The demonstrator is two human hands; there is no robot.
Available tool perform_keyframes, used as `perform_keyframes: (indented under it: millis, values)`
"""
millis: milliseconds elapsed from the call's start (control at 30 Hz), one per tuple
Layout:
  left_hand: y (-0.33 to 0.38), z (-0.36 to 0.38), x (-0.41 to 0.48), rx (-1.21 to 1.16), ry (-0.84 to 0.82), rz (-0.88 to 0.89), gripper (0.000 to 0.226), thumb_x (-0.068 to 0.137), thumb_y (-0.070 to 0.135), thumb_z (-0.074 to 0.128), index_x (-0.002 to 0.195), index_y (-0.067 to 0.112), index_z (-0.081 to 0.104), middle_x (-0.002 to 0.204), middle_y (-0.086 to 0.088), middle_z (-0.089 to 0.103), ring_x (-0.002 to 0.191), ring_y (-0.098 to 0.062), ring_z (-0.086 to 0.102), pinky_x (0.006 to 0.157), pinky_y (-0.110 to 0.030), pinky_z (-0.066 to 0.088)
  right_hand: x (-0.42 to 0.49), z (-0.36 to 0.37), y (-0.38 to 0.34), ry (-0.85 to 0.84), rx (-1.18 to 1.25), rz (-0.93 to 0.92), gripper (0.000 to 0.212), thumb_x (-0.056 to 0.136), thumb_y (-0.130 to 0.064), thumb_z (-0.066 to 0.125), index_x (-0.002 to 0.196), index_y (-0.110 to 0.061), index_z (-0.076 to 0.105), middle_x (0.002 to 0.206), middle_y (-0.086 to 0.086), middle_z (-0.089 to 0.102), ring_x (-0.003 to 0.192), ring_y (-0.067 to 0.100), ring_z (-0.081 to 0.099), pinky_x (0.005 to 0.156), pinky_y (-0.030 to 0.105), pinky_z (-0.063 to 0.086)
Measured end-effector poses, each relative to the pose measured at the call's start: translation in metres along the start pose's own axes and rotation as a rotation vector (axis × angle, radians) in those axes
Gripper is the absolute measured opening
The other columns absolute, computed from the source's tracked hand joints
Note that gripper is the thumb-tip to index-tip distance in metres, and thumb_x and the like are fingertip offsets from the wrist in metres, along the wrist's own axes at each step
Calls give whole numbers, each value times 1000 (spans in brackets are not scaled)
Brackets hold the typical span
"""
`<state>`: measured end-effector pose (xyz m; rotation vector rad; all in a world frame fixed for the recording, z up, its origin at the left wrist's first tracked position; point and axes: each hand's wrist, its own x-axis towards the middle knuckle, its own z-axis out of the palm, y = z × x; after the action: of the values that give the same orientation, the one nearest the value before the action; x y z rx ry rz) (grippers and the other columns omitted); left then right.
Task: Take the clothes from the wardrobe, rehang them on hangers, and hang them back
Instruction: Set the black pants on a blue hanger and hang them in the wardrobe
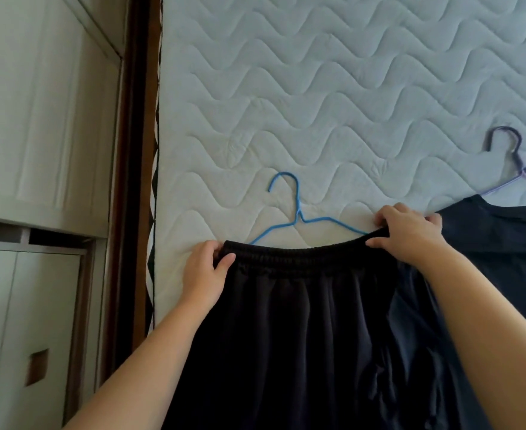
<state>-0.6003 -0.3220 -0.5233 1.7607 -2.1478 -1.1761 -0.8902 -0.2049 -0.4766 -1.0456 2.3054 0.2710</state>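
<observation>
A black garment with an elastic waistband [302, 321] lies spread on the quilted mattress [348, 88]. My left hand [205, 274] grips the waistband's left end and my right hand [410, 234] grips its right end. A blue wire hanger [299, 212] lies on the mattress; its hook and shoulders show above the waistband, and its lower part is hidden under the cloth. To the right lies a dark navy top [503, 243] with a purple hanger [516, 162] sticking out of its neck.
A dark wooden bed frame [131, 181] runs along the mattress's left edge. Left of it stand white wardrobe doors [38, 103] and a lower white cabinet [22, 321] with a small square handle.
</observation>
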Motion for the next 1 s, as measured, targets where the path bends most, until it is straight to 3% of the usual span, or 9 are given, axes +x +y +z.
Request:
perform_keyframes:
  millis: [100, 200, 300, 467, 633, 767, 833, 900, 1000]
  values:
    - [0, -2, 0, 10, 4, 18, 22, 86, 18, 58, 105, 7, 57, 97, -1, 53, 90, -15, 50, 79, -24, 35, 4, -4, -14, -50, -279, -70, 31, 88, -39, 52, 112, -20, 52, 114, 0, 55, 112, 22, 50, 105, 43, 21]
    - [6, -11, 1, 104, -78, 39, 21, 89, 24, 54, 101, 7, 56, 98, -5, 55, 92, -21, 52, 80, -29, 40, -3, -6, -22, -63, -360, -144, 25, 92, -33, 46, 111, -22, 57, 115, 1, 54, 111, 21, 49, 98, 38, 26]
    - [18, -28, -4, 339, -194, 18, 28, 93, 34, 44, 100, 8, 49, 95, -9, 58, 90, -27, 54, 76, -36, 42, -21, -9, -21, 7, -252, -149, 23, 93, -32, 45, 111, -21, 56, 114, 4, 52, 108, 23, 50, 92, 36, 32]
    - [33, -90, -48, 214, -144, -28, 28, 93, 39, 42, 104, 14, 48, 85, 0, 55, 82, -23, 54, 69, -35, 41, -66, -22, -35, 116, 26, -207, 20, 93, -25, 46, 107, -13, 54, 109, 7, 50, 89, 25, 52, 74, 33, 38]
    - [37, -154, -115, 108, -138, 8, 27, 91, 41, 46, 99, 17, 55, 93, 5, 58, 88, -16, 56, 68, -28, 44, -129, -35, -52, 130, 199, -263, 17, 93, -23, 47, 103, -11, 55, 95, 1, 44, 84, 22, 49, 75, 33, 42]
    - [36, -195, -179, 126, -83, 6, 37, 90, 41, 46, 93, 6, 58, 86, -9, 65, 80, -23, 61, 71, -39, 50, -186, -41, -67, 141, 272, -318, 16, 92, -21, 49, 103, -11, 56, 98, 2, 45, 90, 24, 49, 76, 29, 36]
    - [33, -211, -212, 133, -41, 6, 36, 91, 38, 46, 91, 4, 55, 81, -10, 63, 76, -22, 60, 67, -36, 48, -216, -44, -74, 154, 305, -335, 17, 92, -20, 49, 104, -11, 57, 100, 3, 46, 93, 25, 49, 77, 30, 37]
    - [34, -227, -247, 142, 12, 2, 30, 92, 38, 44, 96, 9, 52, 79, 2, 57, 72, -11, 55, 61, -26, 42, -247, -47, -83, 171, 345, -359, 17, 92, -20, 50, 104, -12, 57, 98, 0, 43, 92, 22, 48, 78, 29, 36]
    - [27, -253, -292, 158, 110, -6, 46, 92, 38, 43, 119, 2, 50, 103, -9, 62, 96, -27, 59, 74, -30, 44, -291, -52, -95, 192, 356, -402, 16, 91, -21, 51, 104, -13, 58, 98, -3, 41, 97, 24, 50, 82, 31, 40]
